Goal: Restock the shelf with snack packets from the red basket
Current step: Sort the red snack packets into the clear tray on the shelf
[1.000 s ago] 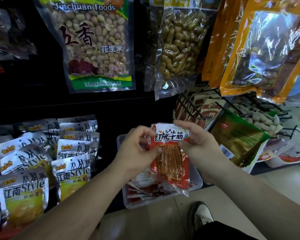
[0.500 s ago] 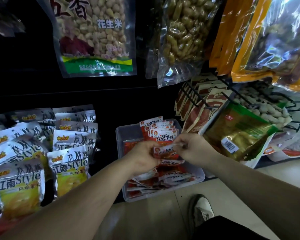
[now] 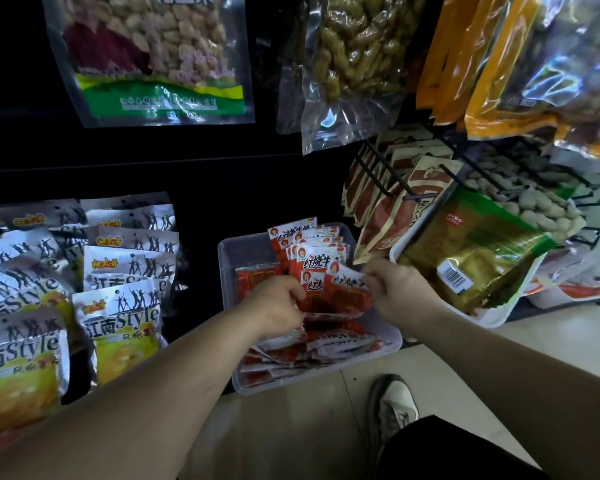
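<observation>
In the clear tray [image 3: 226, 261], before the upright row [image 3: 307, 242], the left hand [image 3: 278, 306] grips a red snack packet [image 3: 347, 292] by its left edge while the right hand [image 3: 394, 289] pinches its top corner.

Grey shoe [image 3: 394, 410] on tiled floor [image 3: 291, 431]

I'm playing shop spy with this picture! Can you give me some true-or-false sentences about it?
1. The left hand and right hand hold a red packet over the tray. True.
2. The tray is empty. False: it holds many more such packets.
3. A shoe shows on the floor. True.
4. The silver packets lie right of the tray. False: they lie to its left.
</observation>
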Demonstrator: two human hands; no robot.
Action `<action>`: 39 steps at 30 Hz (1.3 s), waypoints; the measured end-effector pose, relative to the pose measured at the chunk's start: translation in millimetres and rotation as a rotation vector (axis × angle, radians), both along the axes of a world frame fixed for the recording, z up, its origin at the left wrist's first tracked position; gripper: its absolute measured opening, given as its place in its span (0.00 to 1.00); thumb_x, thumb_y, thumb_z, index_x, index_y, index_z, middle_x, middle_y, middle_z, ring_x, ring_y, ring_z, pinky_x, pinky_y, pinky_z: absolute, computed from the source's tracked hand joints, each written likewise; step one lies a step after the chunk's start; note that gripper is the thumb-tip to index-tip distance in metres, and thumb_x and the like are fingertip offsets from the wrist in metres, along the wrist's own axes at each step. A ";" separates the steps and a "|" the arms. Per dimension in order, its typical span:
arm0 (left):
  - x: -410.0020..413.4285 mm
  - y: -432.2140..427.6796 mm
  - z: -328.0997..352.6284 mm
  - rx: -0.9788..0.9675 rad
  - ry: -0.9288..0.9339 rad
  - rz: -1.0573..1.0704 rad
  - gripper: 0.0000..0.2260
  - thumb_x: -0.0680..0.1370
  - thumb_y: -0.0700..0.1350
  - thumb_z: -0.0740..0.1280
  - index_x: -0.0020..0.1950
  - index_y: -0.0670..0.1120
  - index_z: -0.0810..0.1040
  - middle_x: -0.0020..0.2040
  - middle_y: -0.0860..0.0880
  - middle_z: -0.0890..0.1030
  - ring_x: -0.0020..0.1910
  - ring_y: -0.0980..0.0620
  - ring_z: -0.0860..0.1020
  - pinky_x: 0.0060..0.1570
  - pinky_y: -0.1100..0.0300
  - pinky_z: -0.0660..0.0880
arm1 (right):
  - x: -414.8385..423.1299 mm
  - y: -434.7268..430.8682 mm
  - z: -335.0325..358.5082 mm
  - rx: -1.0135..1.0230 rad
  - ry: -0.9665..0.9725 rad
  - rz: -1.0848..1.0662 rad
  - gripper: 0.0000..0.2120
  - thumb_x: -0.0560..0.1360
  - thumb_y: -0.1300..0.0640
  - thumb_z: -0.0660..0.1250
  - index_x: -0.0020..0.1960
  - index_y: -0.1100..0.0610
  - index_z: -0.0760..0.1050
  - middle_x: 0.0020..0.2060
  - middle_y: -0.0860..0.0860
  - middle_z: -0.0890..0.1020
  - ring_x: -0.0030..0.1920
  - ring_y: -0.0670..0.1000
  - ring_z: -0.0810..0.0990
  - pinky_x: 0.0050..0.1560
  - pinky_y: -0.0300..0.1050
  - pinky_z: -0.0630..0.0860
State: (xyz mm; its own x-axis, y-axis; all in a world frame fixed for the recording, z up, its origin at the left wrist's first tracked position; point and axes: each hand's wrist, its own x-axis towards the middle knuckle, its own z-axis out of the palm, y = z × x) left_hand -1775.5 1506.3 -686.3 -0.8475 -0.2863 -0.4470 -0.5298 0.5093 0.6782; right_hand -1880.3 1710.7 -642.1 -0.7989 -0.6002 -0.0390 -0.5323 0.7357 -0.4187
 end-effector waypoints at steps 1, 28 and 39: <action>-2.8 1.3 -2.4 -0.006 -0.002 0.001 0.17 0.76 0.35 0.72 0.55 0.56 0.77 0.64 0.49 0.77 0.65 0.48 0.77 0.65 0.54 0.77 | 0.8 -1.6 3.7 -0.051 0.050 -0.023 0.07 0.84 0.58 0.63 0.57 0.57 0.78 0.39 0.56 0.82 0.40 0.62 0.81 0.41 0.57 0.79; -31.5 -1.9 -12.1 0.119 0.343 0.389 0.17 0.75 0.34 0.76 0.42 0.57 0.81 0.45 0.54 0.85 0.41 0.63 0.82 0.42 0.69 0.79 | -2.5 9.3 -17.3 0.187 -0.219 0.183 0.10 0.83 0.58 0.64 0.58 0.53 0.83 0.52 0.51 0.85 0.49 0.49 0.80 0.46 0.41 0.73; -18.8 -6.6 11.9 0.135 0.372 0.234 0.09 0.79 0.44 0.74 0.43 0.57 0.80 0.46 0.57 0.83 0.46 0.60 0.82 0.40 0.72 0.75 | 4.0 -16.9 -18.5 0.416 -0.439 0.171 0.09 0.81 0.45 0.68 0.56 0.48 0.83 0.50 0.47 0.82 0.48 0.48 0.82 0.46 0.40 0.77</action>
